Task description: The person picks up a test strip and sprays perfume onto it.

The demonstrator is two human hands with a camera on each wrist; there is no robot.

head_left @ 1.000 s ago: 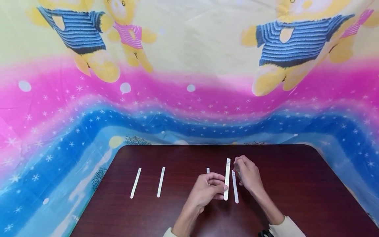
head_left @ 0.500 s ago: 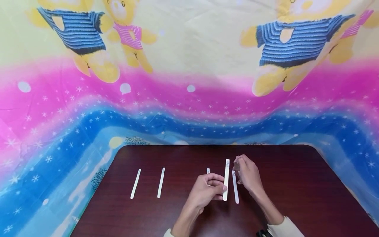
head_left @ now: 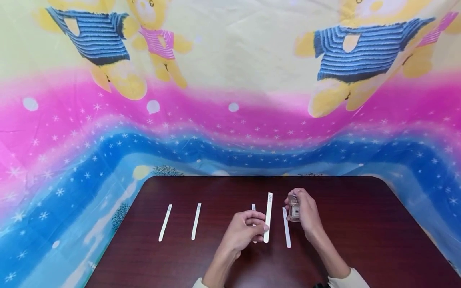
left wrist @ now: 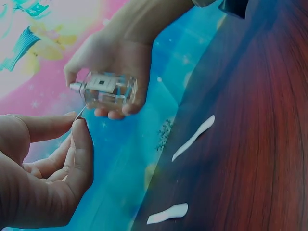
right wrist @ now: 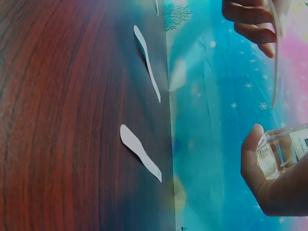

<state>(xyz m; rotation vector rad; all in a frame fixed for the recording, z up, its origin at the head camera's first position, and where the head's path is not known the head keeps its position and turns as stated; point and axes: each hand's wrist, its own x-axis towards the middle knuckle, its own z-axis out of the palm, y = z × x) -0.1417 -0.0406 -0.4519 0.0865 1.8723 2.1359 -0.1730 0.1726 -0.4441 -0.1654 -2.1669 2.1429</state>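
My left hand (head_left: 242, 232) pinches one white paper test strip (head_left: 268, 214) between thumb and fingers, holding it raised above the table with its printed end up. A clear glass perfume bottle (head_left: 294, 211) with a white label is in my right hand (head_left: 309, 209), just right of that strip and apart from it. The left wrist view shows fingers curled round the bottle (left wrist: 110, 90), its spray top pointing towards the thumb side. Under the right hand lies another strip (head_left: 287, 234). Behind my left hand, a further strip (head_left: 253, 207) is partly hidden.
Two more white strips lie apart on the left of the dark wooden table (head_left: 137, 256), one strip (head_left: 165, 223) outermost and one strip (head_left: 196, 222) beside it. A patterned cloth (head_left: 230, 132) with printed bears hangs behind the table's far edge.
My left hand has shifted slightly left with its strip. The right hand has turned and moved a little right, so the perfume bottle and its label now show in the head view.
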